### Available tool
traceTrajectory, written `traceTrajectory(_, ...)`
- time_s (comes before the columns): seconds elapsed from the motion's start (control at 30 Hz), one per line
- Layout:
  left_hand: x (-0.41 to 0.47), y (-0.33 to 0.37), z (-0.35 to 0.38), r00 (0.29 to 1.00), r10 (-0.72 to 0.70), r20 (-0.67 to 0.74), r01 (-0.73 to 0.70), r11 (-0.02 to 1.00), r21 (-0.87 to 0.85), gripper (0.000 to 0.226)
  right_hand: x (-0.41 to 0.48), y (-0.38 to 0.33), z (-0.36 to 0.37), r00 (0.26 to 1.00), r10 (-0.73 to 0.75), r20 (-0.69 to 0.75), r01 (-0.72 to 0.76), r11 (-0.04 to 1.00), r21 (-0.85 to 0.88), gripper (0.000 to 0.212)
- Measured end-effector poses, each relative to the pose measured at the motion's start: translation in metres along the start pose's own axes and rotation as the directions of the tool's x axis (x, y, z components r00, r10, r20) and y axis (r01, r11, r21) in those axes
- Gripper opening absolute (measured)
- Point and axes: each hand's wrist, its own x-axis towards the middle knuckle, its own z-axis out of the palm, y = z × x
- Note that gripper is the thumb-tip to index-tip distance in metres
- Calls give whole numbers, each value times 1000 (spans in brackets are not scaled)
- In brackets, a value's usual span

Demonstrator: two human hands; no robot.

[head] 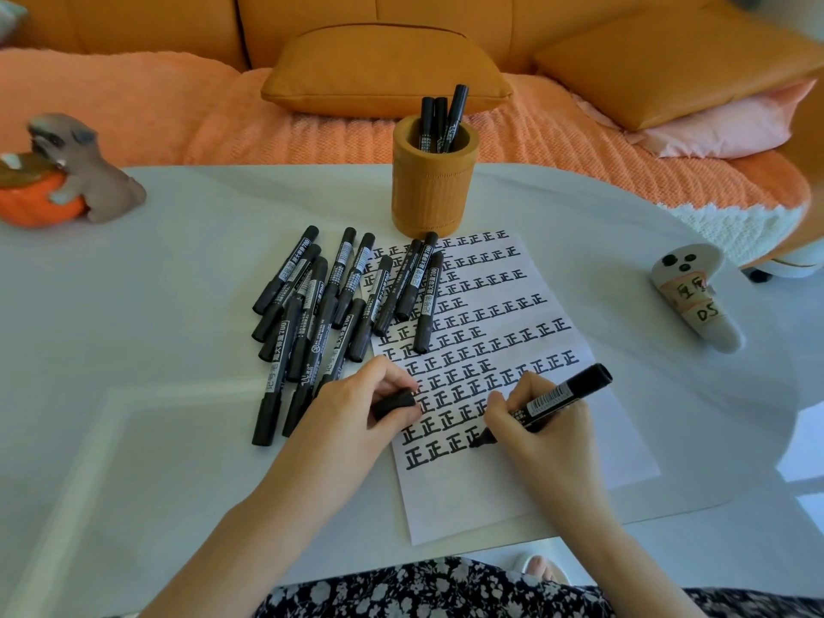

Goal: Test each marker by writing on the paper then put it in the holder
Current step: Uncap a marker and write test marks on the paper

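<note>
My right hand [541, 432] grips an uncapped black marker [559, 394] with its tip down on the white paper [472, 497], at the end of the lowest row of written characters. My left hand [356, 408] rests on the paper's left edge and pinches the marker's black cap [394, 403]. A pile of several capped black markers [330, 314] lies to the left of the paper and partly over it. The orange round holder [432, 194] stands beyond the paper's top edge with three markers [441, 118] upright in it.
The white table [133, 394] carries a dog-and-pumpkin figurine [67, 180] at the far left and a white ghost-like object with labels [695, 296] at the right. An orange sofa with cushions [383, 69] lies behind the table.
</note>
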Motion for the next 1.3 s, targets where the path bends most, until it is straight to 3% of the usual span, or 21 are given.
traceTrajectory(0.97, 0, 2, -1, 1000, -8, 13, 8, 1000, 14, 18, 4, 2, -3, 998, -19, -56, 20, 1000, 5, 37)
traceTrajectory(1.13, -3, 7, -3, 1000, 15, -22, -15, 1000, 2, 20, 12, -1, -9, 997, 2, -72, 8, 991, 136, 40)
traceTrajectory(1.3, -4, 16, -4, 998, 17, -63, -23, 995, -94, 24, 23, -14, -14, 997, 64, 50, -78, 925, 373, 39)
